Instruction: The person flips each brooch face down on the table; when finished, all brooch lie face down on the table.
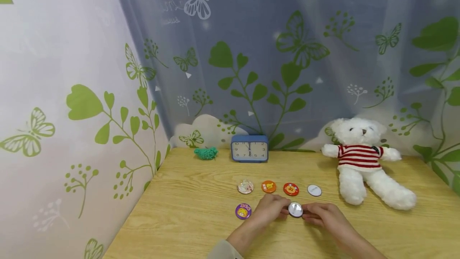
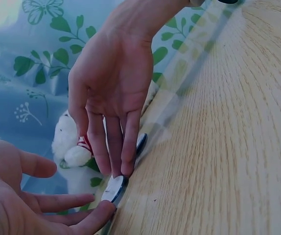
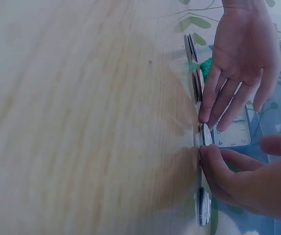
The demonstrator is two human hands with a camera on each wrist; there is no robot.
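A round silvery badge [image 1: 296,210] lies on the table between my two hands. The fingertips of my left hand [image 1: 267,210] touch its left edge, and those of my right hand [image 1: 325,216] touch its right edge. In the left wrist view, my left hand [image 2: 20,196] has its fingers extended to the badge [image 2: 113,189], with the thumb apart. The right wrist view shows my right hand [image 3: 255,178] fairly straight-fingered against the badge's near side. Left of my hands lies a purple bear badge [image 1: 243,211].
Behind the hands runs a row: a pale patterned badge [image 1: 245,186], an orange badge [image 1: 268,186], a red badge [image 1: 291,189] and a white badge [image 1: 314,190]. Farther back are a green bundle [image 1: 206,153], a blue clock [image 1: 249,148] and a white teddy bear [image 1: 360,159].
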